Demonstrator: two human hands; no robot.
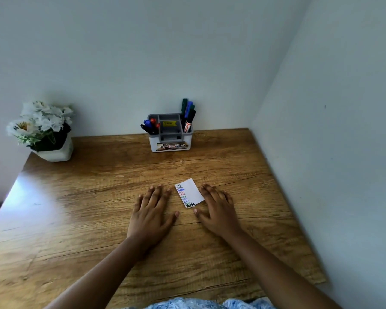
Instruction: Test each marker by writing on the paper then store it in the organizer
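1. Blue cloth shows nearest; beyond it both hands lie flat and empty on the table, fingers spread.
2. Left hand rests beside the paper; right hand touches its right edge.
3. Paper's long axis runs away, tilted slightly left, covered in test words.
4. Markers stand caps-up in the organizer by the wall; likely only a final count remains.

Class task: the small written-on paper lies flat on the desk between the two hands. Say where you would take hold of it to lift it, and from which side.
Probably the bare far right corner of the paper. It lies flat on the wooden desk, so slide a fingertip under that edge and pinch. Come from the right, where the right hand already rests beside it, keeping the grip off the writing along its left side.
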